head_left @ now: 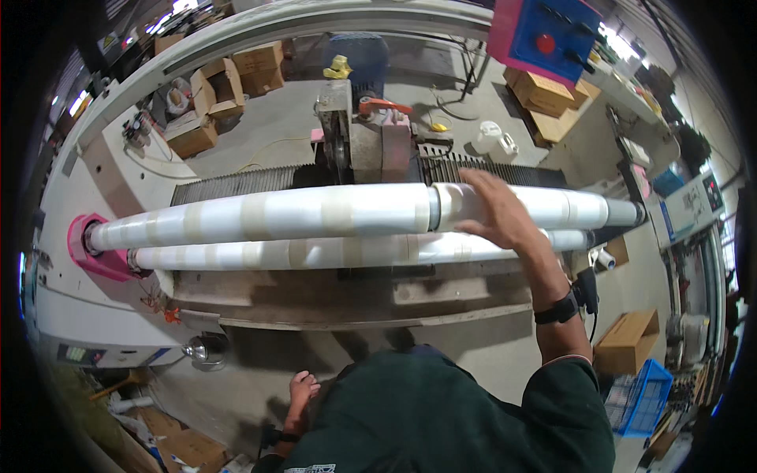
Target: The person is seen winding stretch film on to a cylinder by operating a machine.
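Note:
A long upper roller [300, 214] carries white rolls with tan bands, and a similar lower roller [268, 255] lies just below it. Near the middle, a narrow gap parts the left rolls from a right-hand roll [453, 208]. My right hand [498, 211] is over this right-hand roll, thumb and fingers apart; whether it presses on the surface is hard to tell. Low beside my body hangs my left hand [303, 389], its fingers loosely bent and apart, with nothing seen in it. Behind the rollers stands a machine carriage [364, 134] with an orange-red handle [385, 106].
A pink collar [98, 246] holds the rollers' left end. A blue and pink control panel [544, 39] hangs at the upper right. Cardboard boxes [218, 88] stand behind the machine. At the right are an open box [628, 342] and a blue crate [640, 397].

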`<move>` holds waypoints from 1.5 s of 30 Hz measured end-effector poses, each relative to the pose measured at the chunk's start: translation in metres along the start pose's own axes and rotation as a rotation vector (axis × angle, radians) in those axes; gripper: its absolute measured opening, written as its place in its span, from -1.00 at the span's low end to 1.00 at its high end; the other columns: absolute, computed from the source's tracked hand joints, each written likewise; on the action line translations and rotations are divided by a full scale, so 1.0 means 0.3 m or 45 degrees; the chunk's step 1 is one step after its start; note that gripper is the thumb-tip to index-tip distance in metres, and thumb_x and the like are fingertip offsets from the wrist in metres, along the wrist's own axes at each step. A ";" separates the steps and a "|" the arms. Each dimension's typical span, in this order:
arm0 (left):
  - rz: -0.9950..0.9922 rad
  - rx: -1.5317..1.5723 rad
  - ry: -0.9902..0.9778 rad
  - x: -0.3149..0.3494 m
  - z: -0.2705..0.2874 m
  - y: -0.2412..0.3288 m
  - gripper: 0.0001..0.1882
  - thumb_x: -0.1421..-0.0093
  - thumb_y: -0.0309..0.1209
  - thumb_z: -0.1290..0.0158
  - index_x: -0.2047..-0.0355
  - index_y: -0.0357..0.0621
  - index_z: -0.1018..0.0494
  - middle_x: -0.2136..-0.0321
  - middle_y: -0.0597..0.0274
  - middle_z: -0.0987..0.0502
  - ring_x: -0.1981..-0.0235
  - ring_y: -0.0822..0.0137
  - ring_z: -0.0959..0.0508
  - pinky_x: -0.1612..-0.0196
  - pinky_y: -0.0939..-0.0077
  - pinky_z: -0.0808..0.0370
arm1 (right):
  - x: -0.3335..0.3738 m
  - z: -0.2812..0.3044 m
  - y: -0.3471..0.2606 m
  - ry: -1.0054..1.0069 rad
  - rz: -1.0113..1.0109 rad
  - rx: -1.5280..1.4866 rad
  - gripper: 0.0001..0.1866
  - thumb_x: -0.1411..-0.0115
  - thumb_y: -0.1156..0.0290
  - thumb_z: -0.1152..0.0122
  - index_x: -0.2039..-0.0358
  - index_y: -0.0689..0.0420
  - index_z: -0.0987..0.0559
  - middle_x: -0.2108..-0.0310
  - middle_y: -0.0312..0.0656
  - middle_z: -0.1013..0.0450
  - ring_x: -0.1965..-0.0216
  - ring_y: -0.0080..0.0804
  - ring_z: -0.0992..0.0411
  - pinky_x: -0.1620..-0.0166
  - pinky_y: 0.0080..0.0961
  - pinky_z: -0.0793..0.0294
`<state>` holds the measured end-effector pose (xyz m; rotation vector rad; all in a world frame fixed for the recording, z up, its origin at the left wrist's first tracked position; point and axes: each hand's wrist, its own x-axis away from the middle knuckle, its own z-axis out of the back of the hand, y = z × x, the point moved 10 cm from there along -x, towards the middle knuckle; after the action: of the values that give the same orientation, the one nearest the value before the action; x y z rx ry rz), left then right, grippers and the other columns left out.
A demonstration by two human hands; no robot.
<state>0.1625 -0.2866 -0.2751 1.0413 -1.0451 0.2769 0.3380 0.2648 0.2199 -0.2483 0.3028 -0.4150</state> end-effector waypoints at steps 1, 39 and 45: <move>0.009 -0.006 -0.012 0.007 0.008 0.017 -0.55 -0.17 -0.40 -0.04 -0.06 -0.21 -0.27 0.34 0.10 -0.50 0.50 0.27 -0.54 0.42 0.40 -0.53 | 0.018 -0.023 -0.029 0.022 0.009 0.068 -0.09 0.24 0.30 -0.48 -0.16 0.14 -0.24 -0.14 0.00 -0.22 -0.17 -0.01 -0.18 -0.23 -0.20 -0.16; -0.026 0.158 0.187 0.404 0.184 -0.354 -0.46 -0.11 -0.44 -0.09 -0.08 -0.40 -0.24 0.44 0.16 -0.48 0.58 0.40 -0.47 0.55 0.52 -0.45 | 0.111 -0.036 -0.029 0.342 -0.072 0.331 -0.15 0.35 0.44 -0.41 -0.07 0.12 -0.30 0.00 -0.04 -0.31 -0.09 -0.03 -0.22 -0.18 -0.17 -0.13; -0.093 0.133 0.116 0.374 0.249 -0.404 -0.50 -0.10 -0.49 -0.08 -0.04 -0.41 -0.24 0.47 0.13 -0.47 0.55 0.32 -0.48 0.52 0.44 -0.47 | 0.115 -0.043 0.005 0.345 -0.053 0.410 -0.10 0.34 0.39 -0.46 -0.11 0.09 -0.27 -0.06 -0.06 -0.28 -0.11 -0.06 -0.20 -0.20 -0.20 -0.13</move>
<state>0.2543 -0.4400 -0.2454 1.1480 -0.9170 0.3197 0.3642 0.2491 0.1994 0.1187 0.4907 -0.5326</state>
